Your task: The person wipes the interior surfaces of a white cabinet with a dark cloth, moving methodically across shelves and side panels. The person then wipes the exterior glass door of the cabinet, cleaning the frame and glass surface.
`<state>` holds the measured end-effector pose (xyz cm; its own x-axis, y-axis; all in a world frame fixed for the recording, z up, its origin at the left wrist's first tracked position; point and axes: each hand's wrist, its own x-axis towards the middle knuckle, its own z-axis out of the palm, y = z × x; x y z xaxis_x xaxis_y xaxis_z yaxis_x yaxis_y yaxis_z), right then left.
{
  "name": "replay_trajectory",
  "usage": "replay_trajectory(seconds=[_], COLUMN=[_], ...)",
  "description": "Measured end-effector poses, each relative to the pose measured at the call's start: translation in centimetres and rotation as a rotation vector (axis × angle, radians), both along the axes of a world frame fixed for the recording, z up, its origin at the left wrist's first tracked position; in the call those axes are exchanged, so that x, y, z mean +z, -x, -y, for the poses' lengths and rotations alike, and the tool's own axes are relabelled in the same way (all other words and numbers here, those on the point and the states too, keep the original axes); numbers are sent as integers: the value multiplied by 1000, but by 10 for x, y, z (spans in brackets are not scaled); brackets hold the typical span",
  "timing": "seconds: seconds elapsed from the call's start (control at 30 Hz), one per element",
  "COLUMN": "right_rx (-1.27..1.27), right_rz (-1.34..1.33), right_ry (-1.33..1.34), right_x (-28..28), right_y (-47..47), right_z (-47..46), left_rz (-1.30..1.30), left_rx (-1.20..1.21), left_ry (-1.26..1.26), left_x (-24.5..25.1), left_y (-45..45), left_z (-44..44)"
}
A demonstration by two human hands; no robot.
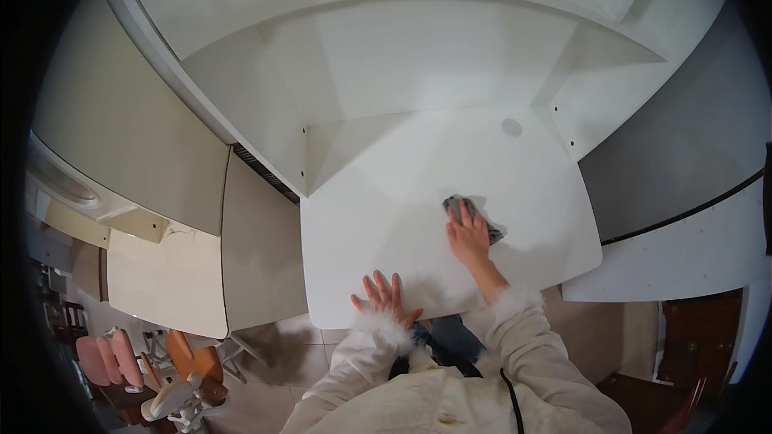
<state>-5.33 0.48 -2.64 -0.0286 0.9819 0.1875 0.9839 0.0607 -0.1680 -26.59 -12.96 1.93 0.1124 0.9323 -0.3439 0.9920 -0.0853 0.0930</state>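
Observation:
A white desktop (374,211) with rounded front corners spreads out before me. My right hand (468,232) presses a crumpled grey cloth (496,235) flat on it, right of the middle, with the fingers over the cloth. Near the front edge my left hand (384,298) rests with its fingers spread, holding nothing. The thumb lies by the edge. Part of the cloth is hidden under my right hand.
A white hutch (434,60) with side panels and shelves rises behind the desktop, near a round grey cable cap (511,127). A grey panel (675,132) stands at right. Another desk (166,277) and an orange chair (196,361) are at left.

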Motion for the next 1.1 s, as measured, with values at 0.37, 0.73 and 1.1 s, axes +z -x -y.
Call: replay_trajectory(seconds=[0.37, 0.73, 1.1], right_rx=[427, -404, 342], right_rz=[-171, -49, -36], right_ry=[70, 330, 84], right_x=[7, 7, 1], right_y=[46, -105, 29], right_z=[62, 0, 28], left_rz=[-5, -107, 32], left_rx=[22, 11, 217], left_ry=[26, 16, -36], left_x=[0, -23, 0], left_y=[-4, 1, 6], left_z=[-3, -3, -89])
